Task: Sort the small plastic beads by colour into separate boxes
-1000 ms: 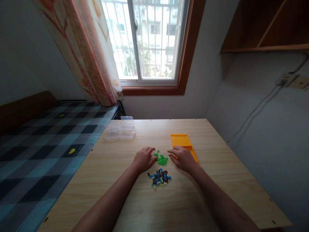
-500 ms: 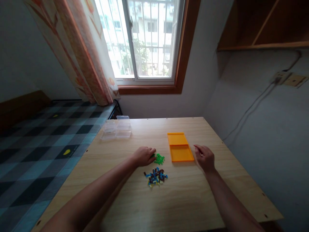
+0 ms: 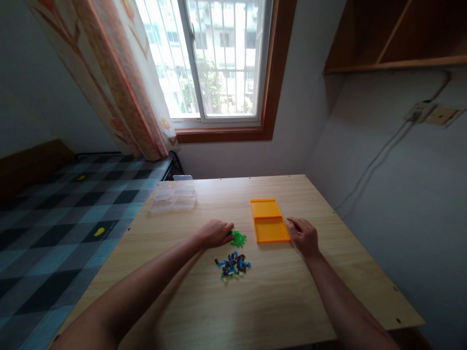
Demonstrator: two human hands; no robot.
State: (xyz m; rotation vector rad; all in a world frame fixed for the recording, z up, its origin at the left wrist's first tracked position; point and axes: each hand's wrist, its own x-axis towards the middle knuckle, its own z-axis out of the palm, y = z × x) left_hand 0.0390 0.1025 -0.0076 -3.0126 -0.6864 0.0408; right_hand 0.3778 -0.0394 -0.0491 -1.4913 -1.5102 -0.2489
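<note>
1. Here, the left hand [image 3: 216, 234] curls its fingers at a pile of small bright-green plastic pieces [image 3: 239, 238]; whether it pinches any cannot be told.
2. The right hand [image 3: 303, 236], loosely curled, its grip unclear, is just beside a flat orange two-panel plastic tray [image 3: 271, 230].
3. The tray's long axis runs away from the person, toward the barred window [image 3: 229, 63].
4. A pale wooden table [image 3: 277, 296] bears both; a blue-and-black checked bed [image 3: 47, 238] stands left.

Readable text: 0 | bedspread [image 3: 62, 233]: faint marks [image 3: 110, 228] beside yellow motif [image 3: 99, 232], possibly lettering, too small
</note>
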